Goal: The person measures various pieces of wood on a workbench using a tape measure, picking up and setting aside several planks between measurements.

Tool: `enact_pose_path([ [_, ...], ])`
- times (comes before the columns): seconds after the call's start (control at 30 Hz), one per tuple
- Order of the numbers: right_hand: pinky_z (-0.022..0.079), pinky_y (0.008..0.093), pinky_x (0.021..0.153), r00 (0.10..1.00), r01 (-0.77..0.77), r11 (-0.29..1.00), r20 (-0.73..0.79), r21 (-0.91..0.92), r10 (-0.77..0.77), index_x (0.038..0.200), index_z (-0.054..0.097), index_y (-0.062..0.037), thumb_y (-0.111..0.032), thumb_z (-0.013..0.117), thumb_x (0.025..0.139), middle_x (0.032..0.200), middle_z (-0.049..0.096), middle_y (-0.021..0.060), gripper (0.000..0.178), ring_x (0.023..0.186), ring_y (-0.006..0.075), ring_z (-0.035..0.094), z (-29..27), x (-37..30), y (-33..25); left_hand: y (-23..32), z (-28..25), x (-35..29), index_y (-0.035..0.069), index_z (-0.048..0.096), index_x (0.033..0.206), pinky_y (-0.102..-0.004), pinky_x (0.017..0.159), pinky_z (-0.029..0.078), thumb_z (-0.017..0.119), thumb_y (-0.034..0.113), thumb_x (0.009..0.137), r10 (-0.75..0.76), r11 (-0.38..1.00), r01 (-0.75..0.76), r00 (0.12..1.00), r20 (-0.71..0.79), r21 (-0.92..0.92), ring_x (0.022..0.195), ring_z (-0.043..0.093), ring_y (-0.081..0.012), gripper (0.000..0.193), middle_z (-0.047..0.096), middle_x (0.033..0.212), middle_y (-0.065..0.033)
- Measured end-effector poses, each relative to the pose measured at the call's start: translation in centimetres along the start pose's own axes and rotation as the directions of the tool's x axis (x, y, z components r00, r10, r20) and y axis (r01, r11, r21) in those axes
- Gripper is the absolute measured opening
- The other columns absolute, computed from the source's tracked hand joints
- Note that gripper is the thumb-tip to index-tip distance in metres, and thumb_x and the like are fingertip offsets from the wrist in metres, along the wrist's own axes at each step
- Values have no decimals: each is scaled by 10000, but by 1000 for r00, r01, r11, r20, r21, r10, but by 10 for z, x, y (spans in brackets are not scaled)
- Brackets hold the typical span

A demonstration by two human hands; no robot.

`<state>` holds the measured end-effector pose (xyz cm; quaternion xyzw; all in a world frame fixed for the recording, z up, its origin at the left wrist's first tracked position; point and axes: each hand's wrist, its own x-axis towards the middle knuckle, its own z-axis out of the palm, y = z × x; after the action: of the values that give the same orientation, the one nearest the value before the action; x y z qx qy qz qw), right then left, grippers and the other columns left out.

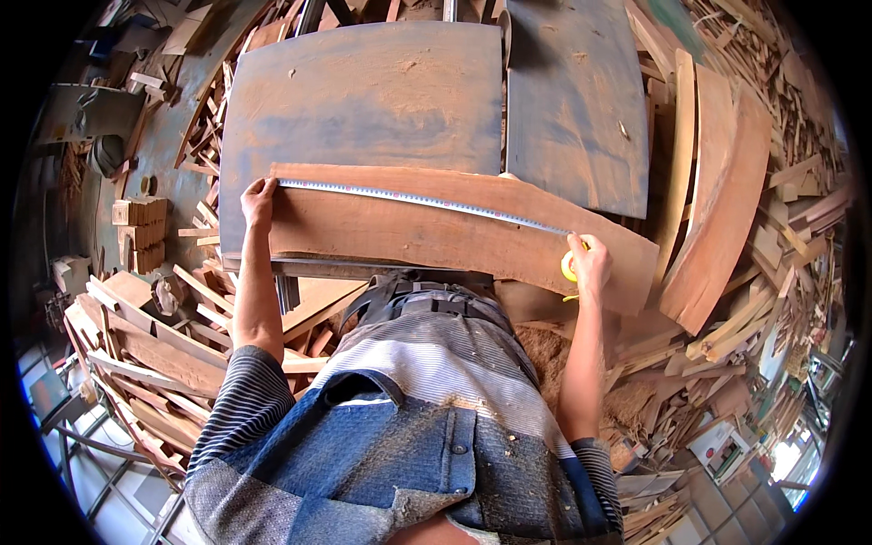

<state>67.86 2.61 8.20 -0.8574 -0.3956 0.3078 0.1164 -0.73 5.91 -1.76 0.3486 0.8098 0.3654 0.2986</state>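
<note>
A long reddish-brown wooden board (409, 234) lies crosswise at the near edge of a metal saw table (363, 100), its right end reaching past the table. Along its upper part stretches the white blade of a tape measure (418, 200). My left hand (260, 198) pinches the blade's end at the board's left edge. Toward the board's right end, my right hand (590, 260) is closed around the yellow tape measure case, which is partly hidden by the fingers. The blade runs nearly straight between both hands.
A narrow slot with part of a saw blade (506, 41) divides the table. Long planks (718, 209) lean at the right. Scrap wood (163, 363) is heaped at the left, and more offcuts cover the right side. Small stacked blocks (139, 232) stand at far left; sawdust (545, 359) lies below the table.
</note>
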Motion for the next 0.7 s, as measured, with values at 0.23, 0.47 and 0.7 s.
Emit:
enact_pose_path([
  [0.23,521,360,621,984,92,985,-140,-146,-113,904,770,-93,-437,735,863,615,676,52,348,580,169,673,20,30,2,0,6,0,12,768,1018,-247,732,465,771,258,903,-13,1000,12,1000,-28,-16,769,553,-51,272,695,837,43],
  [0.47,553,417,677,994,77,991,-74,-109,-85,928,783,-131,-449,729,837,775,743,103,336,718,262,729,29,30,-13,-12,3,4,17,768,1047,-252,757,477,768,260,908,-19,1000,18,997,-69,-25,793,577,-58,280,713,858,23],
  [0.7,560,309,723,839,241,923,413,301,-354,1002,764,-37,-286,783,835,950,754,92,300,821,158,697,55,-32,-22,12,6,-7,5,735,919,-198,658,397,747,178,922,-35,985,40,999,33,-169,725,505,-32,174,630,800,66],
])
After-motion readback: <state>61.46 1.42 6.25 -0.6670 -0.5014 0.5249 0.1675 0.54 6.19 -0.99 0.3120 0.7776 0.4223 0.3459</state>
